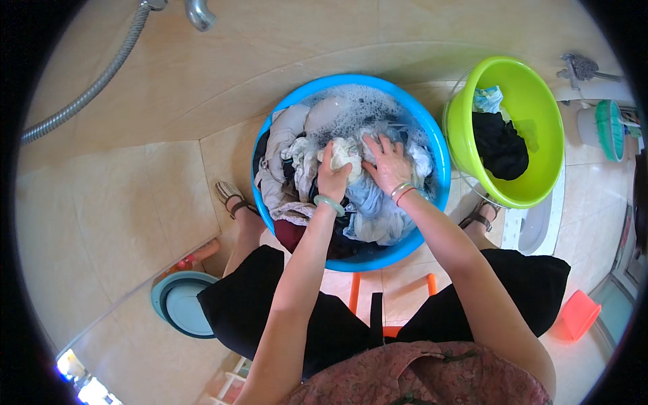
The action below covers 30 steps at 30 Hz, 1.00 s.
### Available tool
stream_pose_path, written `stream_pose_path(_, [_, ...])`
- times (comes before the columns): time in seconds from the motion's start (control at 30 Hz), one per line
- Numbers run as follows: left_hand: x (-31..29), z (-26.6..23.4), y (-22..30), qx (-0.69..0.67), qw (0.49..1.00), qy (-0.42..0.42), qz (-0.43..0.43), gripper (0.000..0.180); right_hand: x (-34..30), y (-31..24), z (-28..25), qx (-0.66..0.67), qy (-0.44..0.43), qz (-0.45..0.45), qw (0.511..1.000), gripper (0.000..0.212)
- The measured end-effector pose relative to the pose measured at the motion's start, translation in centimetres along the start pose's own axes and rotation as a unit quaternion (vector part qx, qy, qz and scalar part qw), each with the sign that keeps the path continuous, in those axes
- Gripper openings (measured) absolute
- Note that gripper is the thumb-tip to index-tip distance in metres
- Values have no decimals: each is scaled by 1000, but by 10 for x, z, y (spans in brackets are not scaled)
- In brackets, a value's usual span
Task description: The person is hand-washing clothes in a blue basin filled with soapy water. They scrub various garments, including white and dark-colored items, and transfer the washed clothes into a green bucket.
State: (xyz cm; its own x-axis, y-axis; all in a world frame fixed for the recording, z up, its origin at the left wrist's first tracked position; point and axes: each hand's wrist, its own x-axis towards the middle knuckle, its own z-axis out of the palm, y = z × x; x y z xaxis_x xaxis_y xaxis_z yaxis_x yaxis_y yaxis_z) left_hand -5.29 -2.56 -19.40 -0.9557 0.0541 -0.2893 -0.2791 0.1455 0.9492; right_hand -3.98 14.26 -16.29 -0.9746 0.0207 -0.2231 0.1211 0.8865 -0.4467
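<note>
A large blue basin (440, 177) of soapy water is full of wet laundry. My left hand (333, 177), with a pale green bangle at the wrist, is closed round a bunched white cloth (346, 154) near the basin's middle. Just right of it my right hand (389, 167) lies with its fingers spread over wet white and pale blue fabric (378, 210); a silver bangle and a red string circle that wrist. Grey and white garments (287, 128) fill the left side, with a dark red cloth (289, 235) at the near left. Suds (368, 101) float at the far side.
A lime green bucket (550, 125) at the right holds black cloth (499, 145) and a small light blue-and-white piece. A grey-blue bowl (158, 297) is at the lower left, a coral-orange container (580, 314) at the lower right. A metal shower hose (91, 91) hangs upper left.
</note>
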Motion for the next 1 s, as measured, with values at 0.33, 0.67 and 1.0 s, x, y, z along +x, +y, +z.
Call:
stream_pose_path(0.33, [42, 17, -29, 203, 979, -14, -14, 61, 37, 63, 105, 48, 14, 29, 998, 39])
stream_pose_path(0.67, [46, 3, -38, 14, 996, -39, -78, 47, 28, 14, 36, 210, 34, 28, 977, 28])
stream_pose_path(1.0, [-12, 19, 94, -595, 765, -70, -235, 36, -88, -93, -88, 140, 140, -306, 931, 22])
